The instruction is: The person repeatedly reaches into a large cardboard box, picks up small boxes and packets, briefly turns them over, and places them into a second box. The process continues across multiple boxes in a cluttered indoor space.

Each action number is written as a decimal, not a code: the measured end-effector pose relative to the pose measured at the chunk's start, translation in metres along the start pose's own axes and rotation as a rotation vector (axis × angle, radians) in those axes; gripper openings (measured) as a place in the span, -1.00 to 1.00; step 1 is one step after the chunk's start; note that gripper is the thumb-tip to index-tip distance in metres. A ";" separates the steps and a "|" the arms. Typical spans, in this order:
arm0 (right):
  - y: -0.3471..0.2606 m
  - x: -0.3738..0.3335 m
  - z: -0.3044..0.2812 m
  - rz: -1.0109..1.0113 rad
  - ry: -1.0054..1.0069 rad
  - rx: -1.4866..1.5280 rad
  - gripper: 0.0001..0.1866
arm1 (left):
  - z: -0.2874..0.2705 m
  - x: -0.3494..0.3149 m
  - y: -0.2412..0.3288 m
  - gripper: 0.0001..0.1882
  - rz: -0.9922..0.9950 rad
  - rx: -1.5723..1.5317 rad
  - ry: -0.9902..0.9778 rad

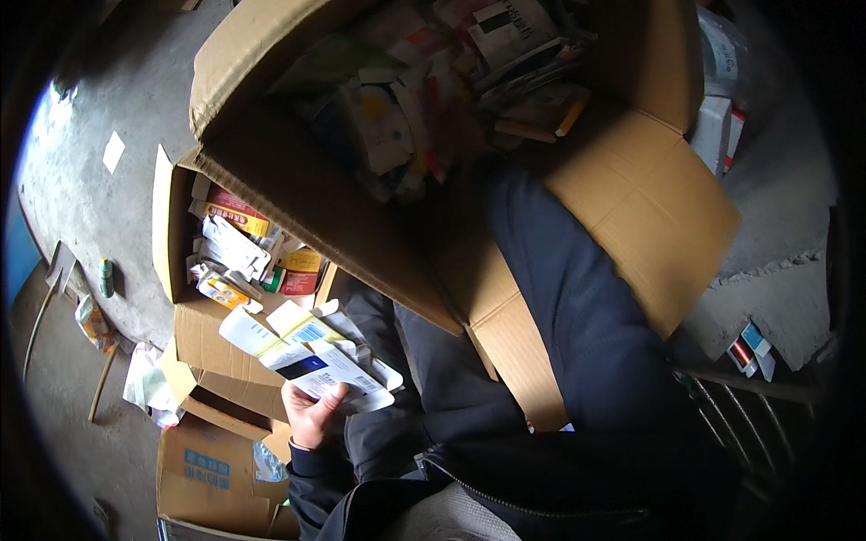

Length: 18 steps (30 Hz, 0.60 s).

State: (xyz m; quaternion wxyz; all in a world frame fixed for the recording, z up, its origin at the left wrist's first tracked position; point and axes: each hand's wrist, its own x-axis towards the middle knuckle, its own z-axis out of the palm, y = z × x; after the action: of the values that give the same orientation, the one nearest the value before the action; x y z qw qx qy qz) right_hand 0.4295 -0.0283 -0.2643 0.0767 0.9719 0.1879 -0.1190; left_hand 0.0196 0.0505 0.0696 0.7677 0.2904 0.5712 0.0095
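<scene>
My left hand point(313, 413) is closed around a stack of flattened small cartons point(336, 368), white with blue and yellow patches. The thumb presses on top of the stack, which sits above my left thigh. My right arm in its dark sleeve point(568, 270) reaches into a large tilted cardboard box point(667, 203). Deep shadow hides my right hand and its fingers there. Inside that box lies a jumble of flattened paper packages point(383, 117) and a bundle of flat cartons point(523, 63).
Left of the large box stands a smaller open box point(164, 225) filled with small cartons point(239, 243). Below it is another open brown box point(203, 469) with blue print. A green bottle point(106, 278) and a stick point(102, 388) lie on the floor. Metal bars point(735, 419) are at right.
</scene>
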 end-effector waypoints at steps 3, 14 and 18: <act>-0.004 0.002 -0.012 0.141 -0.160 0.337 -0.35 | 0.001 0.000 0.000 -0.53 -0.015 0.007 -0.035; 0.010 0.004 -0.048 0.013 -0.354 0.110 -0.57 | -0.006 0.000 -0.004 -0.53 -0.001 0.018 -0.099; 0.031 0.006 -0.030 -0.446 -0.181 0.032 -0.54 | -0.005 0.000 -0.005 -0.51 -0.013 0.032 -0.054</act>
State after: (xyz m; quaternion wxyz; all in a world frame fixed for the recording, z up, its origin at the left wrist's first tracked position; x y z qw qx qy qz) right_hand 0.4528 -0.0487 -0.2336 0.0495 0.8930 0.3882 -0.2224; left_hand 0.0134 0.0486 0.0668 0.7781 0.2990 0.5523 -0.0126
